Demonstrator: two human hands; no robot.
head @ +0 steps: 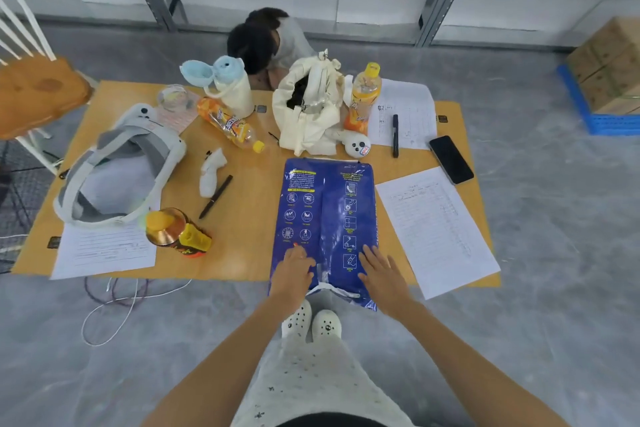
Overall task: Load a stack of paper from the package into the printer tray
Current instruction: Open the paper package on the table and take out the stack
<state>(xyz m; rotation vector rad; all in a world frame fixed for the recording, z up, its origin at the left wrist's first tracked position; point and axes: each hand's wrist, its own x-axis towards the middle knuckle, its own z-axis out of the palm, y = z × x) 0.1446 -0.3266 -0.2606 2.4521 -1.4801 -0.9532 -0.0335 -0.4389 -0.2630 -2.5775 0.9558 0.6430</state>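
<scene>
A blue paper package (325, 218) with white icons lies flat on the low wooden table (249, 218), its near end hanging over the table's front edge. That near end is torn open, and a white strip shows at the opening. My left hand (294, 270) rests on the package's near left part, fingers bent and pressing the wrapper. My right hand (382, 274) lies flat on the near right part, fingers spread. No printer or tray is in view.
Loose printed sheets (436, 229) lie right of the package, a phone (451, 159) and marker (395, 135) beyond. Orange bottles (228, 123), a cream bag (308, 111), a white headset (117, 163), a pen (215, 197) and a can (173, 230) crowd the left. A person sits behind the table.
</scene>
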